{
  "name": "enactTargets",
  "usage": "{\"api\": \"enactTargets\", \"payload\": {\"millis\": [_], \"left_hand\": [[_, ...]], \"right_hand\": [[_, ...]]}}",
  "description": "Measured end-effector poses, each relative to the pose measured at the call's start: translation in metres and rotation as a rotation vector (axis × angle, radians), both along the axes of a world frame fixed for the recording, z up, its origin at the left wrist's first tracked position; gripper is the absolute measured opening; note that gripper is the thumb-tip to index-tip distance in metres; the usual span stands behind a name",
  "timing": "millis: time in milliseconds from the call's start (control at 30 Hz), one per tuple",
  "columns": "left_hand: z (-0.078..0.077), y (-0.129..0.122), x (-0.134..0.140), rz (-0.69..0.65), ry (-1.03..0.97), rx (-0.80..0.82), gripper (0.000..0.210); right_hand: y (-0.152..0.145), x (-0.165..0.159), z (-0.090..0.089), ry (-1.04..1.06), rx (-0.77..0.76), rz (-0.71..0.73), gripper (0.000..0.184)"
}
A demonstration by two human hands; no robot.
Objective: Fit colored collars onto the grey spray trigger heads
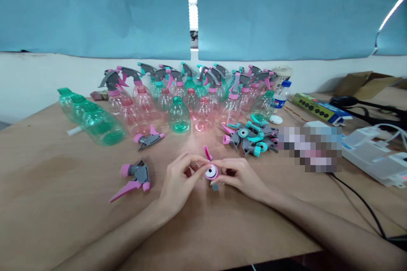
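Note:
Between my two hands, over the front middle of the table, is a pink and grey trigger spray head (pixel 210 172). Its pink collar faces up at me and shows a white disc with a dark hole inside. My left hand (pixel 184 178) grips the collar from the left with thumb and fingers. From the right, my right hand (pixel 243 177) pinches the same collar. A loose pink and grey spray head (pixel 136 176) lies left of my left hand, and another spray head (pixel 149 138) lies farther back. No bottle is joined to the held head.
Green and pink clear bottles (pixel 179 115), several topped with spray heads, crowd the back. Teal and pink spray heads (pixel 251 137) are heaped right of centre. Farther right are a Pepsi bottle (pixel 281 95), a long box (pixel 321 108), a white plastic holder (pixel 375 152) and a black cable (pixel 359 199).

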State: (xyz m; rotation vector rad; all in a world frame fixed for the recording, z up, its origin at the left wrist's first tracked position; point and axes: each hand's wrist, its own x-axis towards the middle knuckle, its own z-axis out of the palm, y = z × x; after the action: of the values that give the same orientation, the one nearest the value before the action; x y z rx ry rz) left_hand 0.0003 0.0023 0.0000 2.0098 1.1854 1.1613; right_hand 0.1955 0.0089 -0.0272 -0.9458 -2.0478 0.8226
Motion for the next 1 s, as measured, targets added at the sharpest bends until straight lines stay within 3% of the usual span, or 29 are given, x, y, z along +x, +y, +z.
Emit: {"api": "enactTargets", "payload": {"millis": [367,500,667,1000], "left_hand": [[0.0052,-0.0009,-0.0028,-0.121,0.199,0.396,0.009],[0.0056,0.0003,-0.0050,-0.237,0.203,0.527,0.015],[0.0043,0.0008,-0.0065,-0.316,0.266,0.571,0.017],[0.0101,0.0032,-0.0077,-0.332,0.341,0.539,0.018]], "right_hand": [[-0.0001,0.0032,0.0003,-0.012,0.030,-0.033,0.035],[0.0000,0.0039,-0.0005,0.001,0.028,-0.025,0.034],[0.0004,0.0033,-0.0014,0.009,0.037,-0.031,0.035],[0.0002,0.0030,-0.0025,-0.007,0.046,-0.054,0.036]]}}
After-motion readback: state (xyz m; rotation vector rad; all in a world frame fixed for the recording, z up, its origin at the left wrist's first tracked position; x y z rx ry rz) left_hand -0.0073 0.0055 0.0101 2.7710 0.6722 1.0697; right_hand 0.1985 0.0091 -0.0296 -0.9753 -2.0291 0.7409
